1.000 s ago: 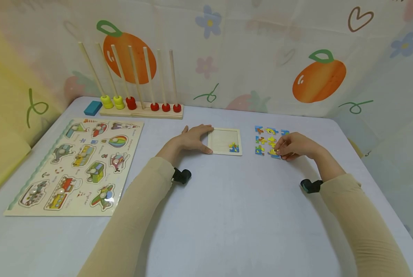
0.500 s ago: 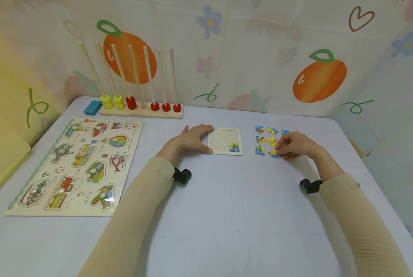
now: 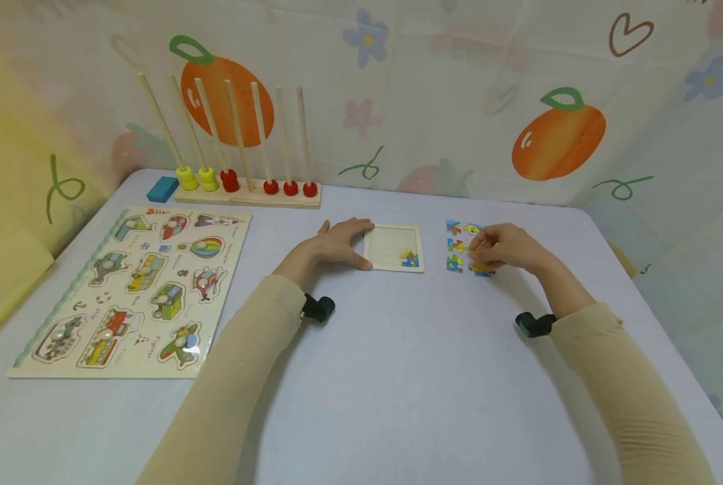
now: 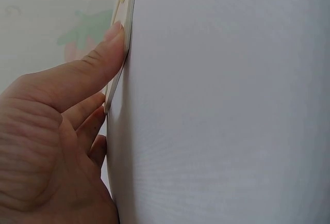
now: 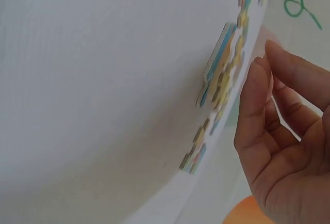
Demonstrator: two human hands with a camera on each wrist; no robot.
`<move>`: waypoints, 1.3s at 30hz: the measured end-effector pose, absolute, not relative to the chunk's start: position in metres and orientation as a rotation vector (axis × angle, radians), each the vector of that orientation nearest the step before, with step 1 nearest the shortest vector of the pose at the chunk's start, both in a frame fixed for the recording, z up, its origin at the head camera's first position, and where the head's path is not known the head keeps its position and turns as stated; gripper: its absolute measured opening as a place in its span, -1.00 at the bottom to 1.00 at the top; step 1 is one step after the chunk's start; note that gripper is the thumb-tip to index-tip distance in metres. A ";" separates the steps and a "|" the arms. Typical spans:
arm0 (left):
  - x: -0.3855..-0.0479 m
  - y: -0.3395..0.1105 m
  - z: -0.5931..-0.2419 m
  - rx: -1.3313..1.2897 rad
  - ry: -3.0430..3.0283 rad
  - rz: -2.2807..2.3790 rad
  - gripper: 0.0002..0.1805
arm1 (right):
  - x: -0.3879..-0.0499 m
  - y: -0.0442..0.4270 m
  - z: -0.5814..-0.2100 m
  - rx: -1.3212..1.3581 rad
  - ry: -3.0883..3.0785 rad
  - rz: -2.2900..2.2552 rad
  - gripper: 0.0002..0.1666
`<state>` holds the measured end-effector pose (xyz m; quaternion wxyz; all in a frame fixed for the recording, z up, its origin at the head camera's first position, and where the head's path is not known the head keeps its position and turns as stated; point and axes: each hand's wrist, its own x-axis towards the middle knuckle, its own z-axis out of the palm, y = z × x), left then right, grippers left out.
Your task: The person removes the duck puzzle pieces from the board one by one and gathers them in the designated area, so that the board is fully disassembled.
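Observation:
A square wooden puzzle tray (image 3: pixel 421 250) lies flat, with joined blue and yellow pieces (image 3: pixel 410 257) in its near right corner. My left hand (image 3: pixel 337 242) rests at its left edge, thumb and index finger spread to the near and far corners. In the left wrist view the thumb (image 4: pixel 98 64) presses the tray's edge. My right hand (image 3: pixel 509 246) hovers above loose jigsaw pieces (image 3: pixel 454 263), hiding some. In the right wrist view its fingers (image 5: pixel 299 74) bend loosely, tips close to the thumb. No piece shows between them; a piece (image 5: pixel 219 64) lies on the table nearby.
At the left lies a large vehicle knob-puzzle board (image 3: pixel 200 337). Behind it stand a bead counting rack (image 3: pixel 246 195) with tall rods and a blue block (image 3: pixel 163 189). A printed cloth (image 3: pixel 422 101) hangs along the table's back edge.
My right hand has shifted left and slightly away over the loose pieces, and now covers the far right piece seen earlier. The left hand and tray have stayed put.

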<state>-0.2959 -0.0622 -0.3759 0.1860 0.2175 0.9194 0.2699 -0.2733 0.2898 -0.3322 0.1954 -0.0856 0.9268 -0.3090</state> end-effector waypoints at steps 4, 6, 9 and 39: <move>-0.295 -0.062 -0.376 0.607 2.584 0.770 0.00 | -0.273 0.280 -0.331 -0.269 2.604 -0.879 -0.63; -0.295 -0.062 -0.376 0.607 2.583 0.773 0.00 | -0.272 0.274 -0.331 -0.280 2.601 -0.885 -0.64; -0.296 -0.062 -0.376 0.604 2.583 0.777 0.00 | -0.272 0.267 -0.331 -0.301 2.591 -0.907 -0.66; -0.294 -0.063 -0.375 0.602 2.574 0.790 -0.01 | -0.279 0.208 -0.347 -0.470 2.542 -0.959 -0.64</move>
